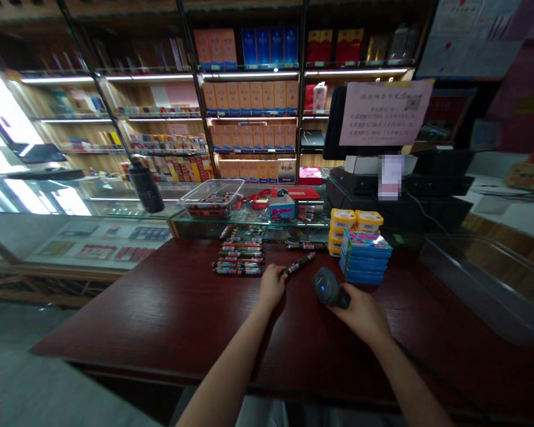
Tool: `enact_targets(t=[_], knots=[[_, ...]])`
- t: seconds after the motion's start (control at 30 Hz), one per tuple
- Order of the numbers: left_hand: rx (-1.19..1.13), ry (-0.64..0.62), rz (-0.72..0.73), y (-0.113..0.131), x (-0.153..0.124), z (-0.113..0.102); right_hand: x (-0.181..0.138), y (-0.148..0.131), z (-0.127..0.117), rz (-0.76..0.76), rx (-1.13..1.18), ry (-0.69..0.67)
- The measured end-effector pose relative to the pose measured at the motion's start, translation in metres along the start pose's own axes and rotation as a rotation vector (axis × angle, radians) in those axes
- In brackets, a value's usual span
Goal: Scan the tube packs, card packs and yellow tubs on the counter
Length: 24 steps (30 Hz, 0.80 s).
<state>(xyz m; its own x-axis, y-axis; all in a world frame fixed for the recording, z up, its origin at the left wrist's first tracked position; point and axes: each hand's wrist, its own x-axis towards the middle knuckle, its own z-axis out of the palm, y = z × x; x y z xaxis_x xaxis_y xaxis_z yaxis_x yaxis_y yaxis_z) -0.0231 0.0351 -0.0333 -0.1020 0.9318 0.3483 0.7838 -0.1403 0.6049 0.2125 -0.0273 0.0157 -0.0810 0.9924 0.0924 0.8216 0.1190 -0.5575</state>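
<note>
My left hand (273,287) is closed on one end of a dark pen (301,263), which points up and to the right just above or on the table. In my right hand (365,312) is a dark handheld barcode scanner (327,286) with a small blue light, its head turned toward the pen. Left of my left hand lie several similar pens (239,261) in a stacked row. A few more pens (307,244) lie farther back, near the glass ledge. Beside the scanner stand a stack of blue boxes (365,261) and yellow-lidded tubs (342,222).
The dark red table (160,314) meets a glass counter (204,228) at the back. On that stand a clear plastic box (216,198) with pens inside and a small blue box (282,209). A clear bin (485,284) sits at right, below a monitor (338,124). A black bottle (146,187) stands left.
</note>
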Motion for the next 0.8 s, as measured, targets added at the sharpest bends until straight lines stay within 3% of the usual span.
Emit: enact_targets(t=[0.17,0.47,0.63,0.8], knots=[[0.028,0.019,0.013,-0.004,0.000,0.001,-0.005,-0.001,0.004,0.004,0.449,-0.126],[0.074,-0.041,0.033,0.001,-0.001,-0.003,-0.010,-0.004,0.008,0.006,0.625,-0.140],[0.022,0.003,0.023,-0.002,-0.001,0.000,-0.009,-0.004,0.004,-0.021,0.486,-0.113],[0.063,0.023,0.021,0.000,-0.002,0.001,-0.006,-0.007,-0.007,-0.022,-0.103,0.010]])
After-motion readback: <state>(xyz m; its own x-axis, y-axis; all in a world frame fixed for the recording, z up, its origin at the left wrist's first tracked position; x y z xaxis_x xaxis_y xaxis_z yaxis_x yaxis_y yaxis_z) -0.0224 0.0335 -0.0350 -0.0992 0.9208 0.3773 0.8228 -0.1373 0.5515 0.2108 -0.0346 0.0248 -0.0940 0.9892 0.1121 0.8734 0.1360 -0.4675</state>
